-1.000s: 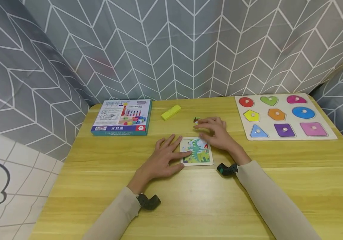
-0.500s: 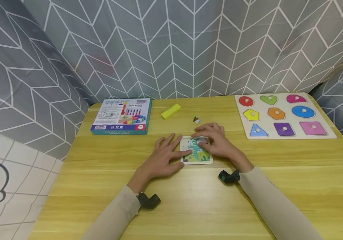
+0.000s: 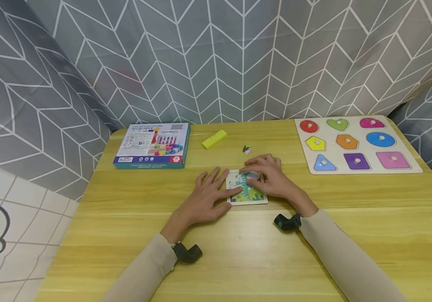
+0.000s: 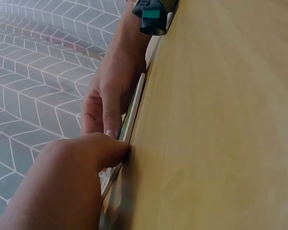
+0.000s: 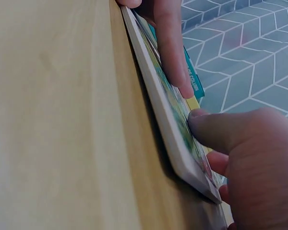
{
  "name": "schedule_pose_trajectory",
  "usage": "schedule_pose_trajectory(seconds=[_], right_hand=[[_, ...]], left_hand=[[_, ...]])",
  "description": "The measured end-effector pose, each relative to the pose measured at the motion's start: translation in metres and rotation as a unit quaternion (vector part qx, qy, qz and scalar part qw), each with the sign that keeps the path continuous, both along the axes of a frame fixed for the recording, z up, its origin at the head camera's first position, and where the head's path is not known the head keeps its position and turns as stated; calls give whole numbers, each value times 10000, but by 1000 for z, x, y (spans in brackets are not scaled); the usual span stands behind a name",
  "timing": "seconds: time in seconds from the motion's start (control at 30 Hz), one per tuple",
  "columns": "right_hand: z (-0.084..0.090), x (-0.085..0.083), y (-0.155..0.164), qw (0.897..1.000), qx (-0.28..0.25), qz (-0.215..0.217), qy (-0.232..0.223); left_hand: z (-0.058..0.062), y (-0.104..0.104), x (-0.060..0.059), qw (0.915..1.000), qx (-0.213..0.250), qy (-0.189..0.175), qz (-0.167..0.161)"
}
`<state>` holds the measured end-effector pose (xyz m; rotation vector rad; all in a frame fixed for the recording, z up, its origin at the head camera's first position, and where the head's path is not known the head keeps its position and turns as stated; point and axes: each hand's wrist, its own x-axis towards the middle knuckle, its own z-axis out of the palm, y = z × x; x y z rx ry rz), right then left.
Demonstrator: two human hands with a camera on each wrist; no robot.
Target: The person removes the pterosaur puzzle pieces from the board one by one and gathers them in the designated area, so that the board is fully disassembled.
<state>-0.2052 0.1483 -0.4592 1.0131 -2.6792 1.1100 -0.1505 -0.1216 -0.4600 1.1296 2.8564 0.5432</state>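
A small dinosaur jigsaw board (image 3: 247,193) lies flat on the wooden table (image 3: 238,251). My left hand (image 3: 206,197) rests flat beside it, its straight fingers touching the board's left edge. My right hand (image 3: 268,175) is over the board's upper right corner, with curled fingers holding a pale puzzle piece (image 3: 254,176) down on the picture. The right wrist view shows my thumb (image 5: 216,129) pressing on the board (image 5: 158,110) and a left finger (image 5: 170,48) lying along it. In the left wrist view both hands (image 4: 62,187) meet at the board's edge (image 4: 134,110). One loose piece (image 3: 247,149) lies behind the board.
A blue toy box (image 3: 152,145) sits at the back left, with a yellow block (image 3: 214,139) beside it. A shape-sorting board (image 3: 355,144) with coloured knobbed shapes lies at the back right. Grey patterned cloth hangs behind and around the table.
My right hand came back from the loose pieces behind the board and settled on the board's upper right corner. One loose piece now shows behind it. My left hand stayed put.
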Motion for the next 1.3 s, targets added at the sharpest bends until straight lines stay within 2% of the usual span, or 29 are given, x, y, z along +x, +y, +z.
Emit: schedule_pose_trajectory(seconds=[0.33,0.8,1.3], right_hand=[[1,2,-7,9996,200,91,-198],[3,3,-9,9977,636,179,-175],[6,1,-9,9975,450,266,-467]], left_hand=[[0,1,0,10000,-63,7,-16],[2,1,1,10000,-79,9,-4],[2,1,1,9999,-94,79,-40]])
